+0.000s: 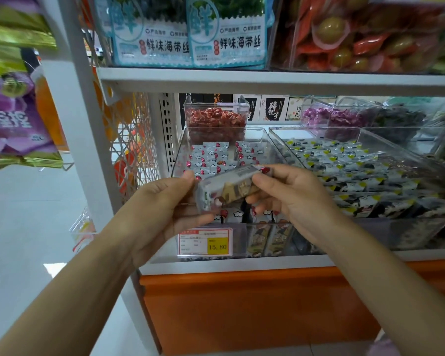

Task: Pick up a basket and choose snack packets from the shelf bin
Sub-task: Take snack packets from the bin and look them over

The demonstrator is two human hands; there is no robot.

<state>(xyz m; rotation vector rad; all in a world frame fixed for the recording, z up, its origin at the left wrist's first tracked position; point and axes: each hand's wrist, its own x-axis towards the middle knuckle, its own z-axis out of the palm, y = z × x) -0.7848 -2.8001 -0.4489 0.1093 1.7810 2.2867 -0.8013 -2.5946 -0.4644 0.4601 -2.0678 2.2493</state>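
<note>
Now | left hand (165,204) grip + right hand (290,194) grip | pinching snack packet (229,188) ends

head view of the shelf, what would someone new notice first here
The eye lands first on the snack packet at the centre, pinched at its ends by the left hand and the right hand. Just behind it sits a clear bin full of small white packets, and below the hands a price tag with a yellow patch reads 15.80. Above, big blue-and-white packs stand on the upper shelf.
</note>
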